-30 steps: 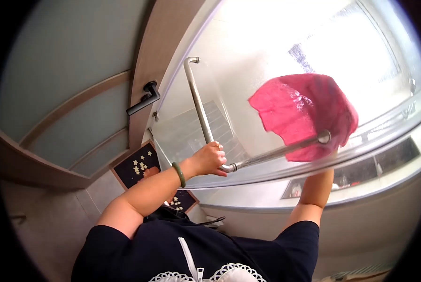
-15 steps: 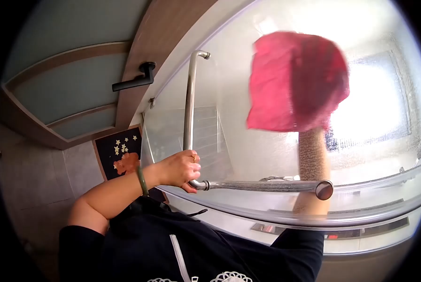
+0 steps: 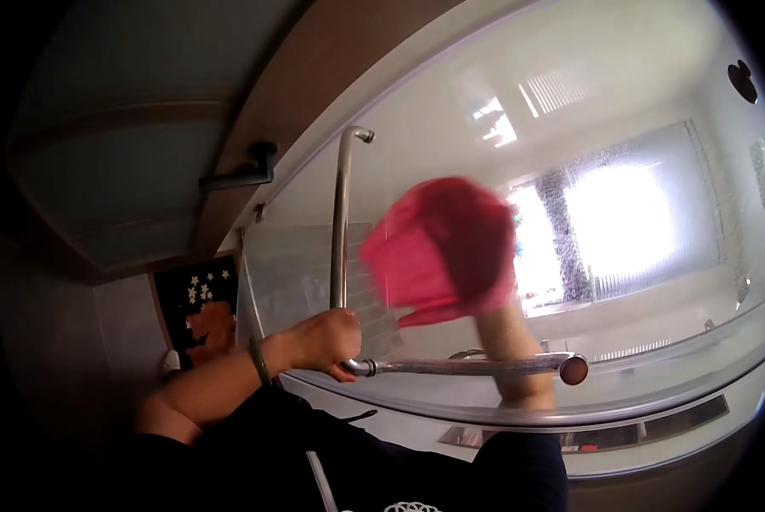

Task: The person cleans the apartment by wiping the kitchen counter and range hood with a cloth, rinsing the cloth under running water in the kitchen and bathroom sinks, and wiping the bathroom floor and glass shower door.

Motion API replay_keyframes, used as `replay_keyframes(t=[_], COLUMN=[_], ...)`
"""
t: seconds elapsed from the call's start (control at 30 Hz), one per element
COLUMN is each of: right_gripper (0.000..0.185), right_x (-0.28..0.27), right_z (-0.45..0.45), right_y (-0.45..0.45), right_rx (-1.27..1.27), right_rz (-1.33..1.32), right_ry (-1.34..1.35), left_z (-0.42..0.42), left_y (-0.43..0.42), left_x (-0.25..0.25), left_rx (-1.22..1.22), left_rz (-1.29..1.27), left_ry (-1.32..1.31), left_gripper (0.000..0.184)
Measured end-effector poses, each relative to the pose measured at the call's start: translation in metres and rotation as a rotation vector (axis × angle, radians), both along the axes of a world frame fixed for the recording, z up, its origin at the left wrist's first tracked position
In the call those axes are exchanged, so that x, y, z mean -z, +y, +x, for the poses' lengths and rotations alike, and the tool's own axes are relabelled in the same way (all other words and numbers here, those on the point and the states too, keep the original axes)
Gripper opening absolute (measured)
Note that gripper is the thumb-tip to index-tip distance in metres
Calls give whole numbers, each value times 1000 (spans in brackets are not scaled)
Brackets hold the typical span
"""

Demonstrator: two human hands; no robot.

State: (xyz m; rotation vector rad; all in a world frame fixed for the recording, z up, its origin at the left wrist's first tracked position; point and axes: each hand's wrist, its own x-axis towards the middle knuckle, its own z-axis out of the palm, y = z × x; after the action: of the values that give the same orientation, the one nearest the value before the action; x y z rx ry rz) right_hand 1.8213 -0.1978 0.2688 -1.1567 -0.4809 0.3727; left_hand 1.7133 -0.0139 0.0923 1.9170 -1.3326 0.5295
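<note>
My left hand (image 3: 321, 340) is wrapped round the lower end of the upright part of an L-shaped metal handle (image 3: 340, 230) on a glass shower door (image 3: 459, 388). A green bangle (image 3: 258, 361) circles that wrist. On the far side of the glass, my right forearm (image 3: 506, 337) reaches up behind the handle's horizontal bar. My right hand holds a pink cloth (image 3: 408, 247) against or close to the glass. The cloth covers the hand, which shows only as a dark shape through it. The cloth is slightly blurred.
A wooden-framed door (image 3: 135, 188) with a black lever handle (image 3: 237, 171) stands at left. A dark mat (image 3: 173, 311) with stars and a bear figure lies on the floor. Beyond the glass is a bright window (image 3: 630, 213). A metal rail (image 3: 638, 416) runs along the door's near edge.
My right hand has moved the pink cloth down and to the left across the glass. My left hand keeps its hold on the handle. The view has shifted slightly and darkened.
</note>
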Motion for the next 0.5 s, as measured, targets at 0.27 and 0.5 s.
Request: replay_keyframes(t=[0.27, 0.5], right_gripper=[65, 66], right_x=[-143, -37], right_z=[42, 63], right_y=[-59, -4], right_rx=[1183, 700], right_rz=[-1313, -1582], right_ry=[-1395, -1387], left_z=[30, 43], left_y=[15, 13], left_x=[-7, -6], left_rx=[72, 22], left_rz=[58, 42], left_ry=[41, -39], left_gripper=[39, 41])
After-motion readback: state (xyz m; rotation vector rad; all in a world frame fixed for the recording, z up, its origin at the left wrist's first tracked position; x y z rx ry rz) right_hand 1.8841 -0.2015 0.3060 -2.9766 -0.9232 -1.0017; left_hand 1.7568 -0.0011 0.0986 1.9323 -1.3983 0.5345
